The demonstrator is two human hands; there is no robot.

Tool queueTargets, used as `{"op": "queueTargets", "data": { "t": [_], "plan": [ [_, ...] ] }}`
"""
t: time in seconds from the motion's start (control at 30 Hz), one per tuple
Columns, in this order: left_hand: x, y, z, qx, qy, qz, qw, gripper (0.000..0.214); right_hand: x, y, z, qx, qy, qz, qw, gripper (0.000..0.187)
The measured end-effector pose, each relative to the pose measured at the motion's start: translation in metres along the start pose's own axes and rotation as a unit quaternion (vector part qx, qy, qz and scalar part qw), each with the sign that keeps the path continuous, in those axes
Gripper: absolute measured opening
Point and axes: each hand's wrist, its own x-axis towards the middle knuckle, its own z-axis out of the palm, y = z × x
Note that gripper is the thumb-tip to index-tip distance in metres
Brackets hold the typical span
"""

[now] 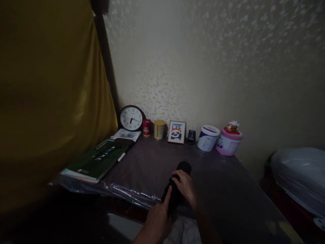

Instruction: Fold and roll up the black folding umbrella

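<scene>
A dark, elongated bundle (174, 198) with a rounded far end lies slanted at the table's near edge, pointing away from me. It looks like black fabric, but the dim light hides its details. My right hand (186, 185) is curled over its upper part, thumb and fingers pressed on it. Lower down, my left hand (158, 217) grips its near end, with the index finger stretched along the side. Part of the bundle is hidden behind both hands.
The table (144, 169) has a clear plastic cover. At left lie a green book (101, 159) and a white marker (121, 157). Along the wall stand a clock (131, 118), red tin (146, 128), yellow tin (159, 130), picture frame (176, 132), black stapler-like object (191, 137) and two tubs (208, 139).
</scene>
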Motion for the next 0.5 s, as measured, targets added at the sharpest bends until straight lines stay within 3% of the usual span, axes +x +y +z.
{"op": "queueTargets", "data": {
  "t": [0.1,0.27,0.37,0.5],
  "plan": [
    [0.003,-0.003,0.007,0.08,0.03,0.017,0.996,0.084,0.003,0.007,-0.002,0.027,-0.009,0.014,1.0,0.02],
    [0.005,-0.005,0.007,0.128,0.039,0.024,0.991,0.086,0.003,0.016,-0.009,0.165,-0.023,0.053,0.985,0.021],
    [0.005,-0.001,0.005,0.149,0.029,0.013,0.988,0.085,0.001,0.01,-0.017,0.236,-0.027,0.1,0.966,0.024],
    [0.003,0.006,0.004,0.175,0.015,-0.004,0.984,0.085,0.003,-0.002,-0.021,0.289,-0.001,0.087,0.953,0.027]
  ]
}}
